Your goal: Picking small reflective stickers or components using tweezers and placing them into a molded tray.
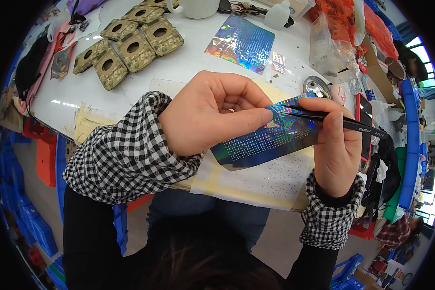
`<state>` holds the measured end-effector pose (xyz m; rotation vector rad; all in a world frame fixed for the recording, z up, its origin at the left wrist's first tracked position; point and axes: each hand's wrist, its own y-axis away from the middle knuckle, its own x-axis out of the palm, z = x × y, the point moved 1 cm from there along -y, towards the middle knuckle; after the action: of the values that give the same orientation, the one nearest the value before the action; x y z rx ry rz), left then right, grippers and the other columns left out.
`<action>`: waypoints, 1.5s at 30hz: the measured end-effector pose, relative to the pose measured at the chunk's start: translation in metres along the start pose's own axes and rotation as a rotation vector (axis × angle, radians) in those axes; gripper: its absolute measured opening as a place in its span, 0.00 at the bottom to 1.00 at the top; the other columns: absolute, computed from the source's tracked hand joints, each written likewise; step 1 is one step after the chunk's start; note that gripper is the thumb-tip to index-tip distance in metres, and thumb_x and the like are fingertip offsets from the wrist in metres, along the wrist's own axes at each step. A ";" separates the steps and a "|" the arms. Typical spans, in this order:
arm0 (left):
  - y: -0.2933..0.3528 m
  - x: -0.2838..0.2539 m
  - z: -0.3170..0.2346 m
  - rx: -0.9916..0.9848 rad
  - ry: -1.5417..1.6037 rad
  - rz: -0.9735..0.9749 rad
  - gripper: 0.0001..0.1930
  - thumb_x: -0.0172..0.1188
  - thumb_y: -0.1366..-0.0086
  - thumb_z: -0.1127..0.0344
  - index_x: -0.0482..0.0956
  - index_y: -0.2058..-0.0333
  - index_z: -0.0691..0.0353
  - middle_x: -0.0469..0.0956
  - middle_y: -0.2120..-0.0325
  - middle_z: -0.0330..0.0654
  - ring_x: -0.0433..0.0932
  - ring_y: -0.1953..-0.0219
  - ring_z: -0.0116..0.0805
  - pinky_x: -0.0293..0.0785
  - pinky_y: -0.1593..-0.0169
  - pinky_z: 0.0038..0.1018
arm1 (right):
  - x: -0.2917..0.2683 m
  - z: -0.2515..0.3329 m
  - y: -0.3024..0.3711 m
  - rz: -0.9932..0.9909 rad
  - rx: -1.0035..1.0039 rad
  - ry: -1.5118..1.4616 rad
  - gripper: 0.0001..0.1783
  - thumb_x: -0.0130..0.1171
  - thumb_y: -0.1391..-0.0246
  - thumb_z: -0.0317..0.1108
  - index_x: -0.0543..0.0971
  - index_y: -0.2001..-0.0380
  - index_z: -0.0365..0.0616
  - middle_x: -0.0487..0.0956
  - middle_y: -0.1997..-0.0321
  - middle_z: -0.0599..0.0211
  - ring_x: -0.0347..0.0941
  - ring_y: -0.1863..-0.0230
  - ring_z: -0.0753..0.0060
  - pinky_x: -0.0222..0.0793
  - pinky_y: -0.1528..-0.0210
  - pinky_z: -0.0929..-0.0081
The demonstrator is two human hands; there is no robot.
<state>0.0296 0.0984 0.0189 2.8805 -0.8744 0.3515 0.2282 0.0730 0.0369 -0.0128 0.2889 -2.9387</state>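
Note:
My left hand [212,113] pinches a shiny blue holographic sticker sheet [270,145] between thumb and fingers near its upper edge. Rows of small pale dots cover the lower part of that sheet. Black tweezers [324,116] are gripped in my right hand [336,140], their tips touching or close to the sheet beside my left thumb. Beneath lies a white paper [246,186] with scattered tiny dark dots, bordered by yellowish tape. A larger holographic sheet [241,43] rests flat farther off, next to a small dotted piece [278,63].
Several camouflage pouches [133,47] with round holes lie at the far left. A white mug [198,7] and a squeeze bottle [278,14] stand at the back. To the right are a round metal dish [317,86], a red-edged phone [364,113] and plastic bags [331,43].

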 end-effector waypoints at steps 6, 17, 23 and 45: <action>0.001 -0.002 -0.003 -0.017 0.021 0.007 0.07 0.57 0.41 0.73 0.74 0.64 0.68 0.77 0.72 0.35 0.73 0.71 0.15 0.68 0.66 0.12 | 0.002 0.000 0.002 0.011 -0.010 0.028 0.18 0.47 0.39 0.40 0.77 0.63 0.34 0.78 0.63 0.64 0.70 0.59 0.78 0.63 0.54 0.81; 0.001 -0.001 -0.002 -0.027 0.027 -0.002 0.07 0.58 0.41 0.73 0.73 0.65 0.68 0.77 0.73 0.35 0.73 0.70 0.15 0.68 0.66 0.11 | 0.004 0.001 0.001 0.013 -0.043 0.079 0.18 0.47 0.39 0.40 0.78 0.65 0.34 0.78 0.65 0.65 0.69 0.63 0.80 0.63 0.58 0.83; 0.001 -0.001 -0.002 -0.041 0.042 -0.005 0.07 0.57 0.41 0.73 0.73 0.64 0.68 0.77 0.72 0.35 0.73 0.70 0.16 0.69 0.65 0.12 | 0.005 0.000 0.001 0.011 -0.069 0.083 0.18 0.47 0.39 0.39 0.78 0.65 0.33 0.78 0.66 0.65 0.70 0.64 0.80 0.63 0.58 0.84; 0.001 -0.002 0.002 -0.050 0.030 -0.004 0.06 0.57 0.41 0.73 0.73 0.65 0.68 0.77 0.70 0.38 0.75 0.68 0.18 0.71 0.63 0.13 | 0.005 0.001 0.004 0.027 -0.173 0.195 0.12 0.49 0.41 0.33 0.78 0.64 0.34 0.77 0.67 0.66 0.67 0.67 0.84 0.61 0.63 0.87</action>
<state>0.0278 0.0985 0.0159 2.8238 -0.8592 0.3668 0.2238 0.0682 0.0366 0.2521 0.5657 -2.8813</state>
